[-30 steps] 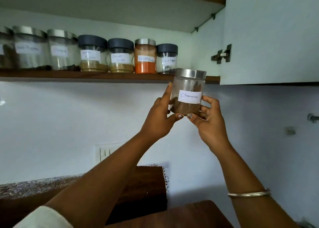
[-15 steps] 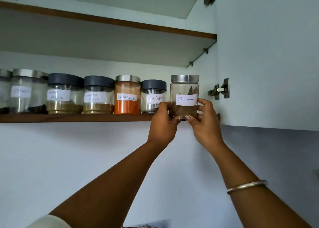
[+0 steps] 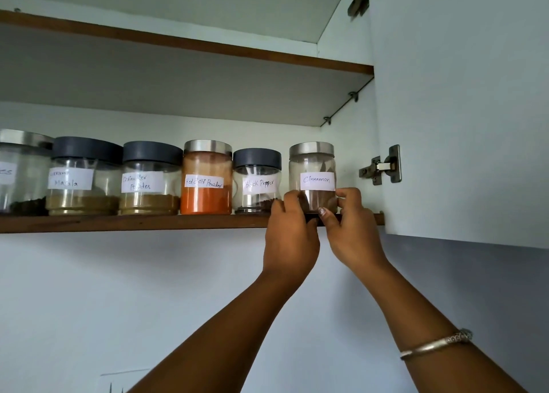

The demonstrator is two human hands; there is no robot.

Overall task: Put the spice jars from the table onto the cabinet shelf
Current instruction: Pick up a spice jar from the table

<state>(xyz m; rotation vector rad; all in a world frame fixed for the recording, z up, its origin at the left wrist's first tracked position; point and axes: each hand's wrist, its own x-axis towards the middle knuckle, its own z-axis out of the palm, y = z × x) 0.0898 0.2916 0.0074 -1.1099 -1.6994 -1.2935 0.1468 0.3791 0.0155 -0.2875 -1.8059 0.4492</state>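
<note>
Head cam, looking up into the cupboard. The clear glass jar with a steel lid and a white "Cinnamon" label [image 3: 313, 175] stands upright at the right end of the brown wooden cabinet shelf [image 3: 133, 223], just right of the "Black Pepper" glass jar with a dark grey lid [image 3: 257, 181], with a small gap between them. Its base is hidden behind fingers, so I can't say if it's fully resting on the board.

Both hands are on it. The left hand [image 3: 289, 238] curls its fingers round the lower left side, and the right hand [image 3: 353, 235] grips the lower right, thumb at the front.

Further left in the row are the steel-lidded jar of orange red chilli powder [image 3: 207, 178], the grey-lidded coriander powder jar [image 3: 150, 181] and the grey-lidded masala jar [image 3: 83, 181]. The white cabinet door [image 3: 460, 110] hangs open on the right on its metal hinge [image 3: 383, 166]. There's a thin silver bangle [image 3: 433, 345] on the right wrist.
</note>
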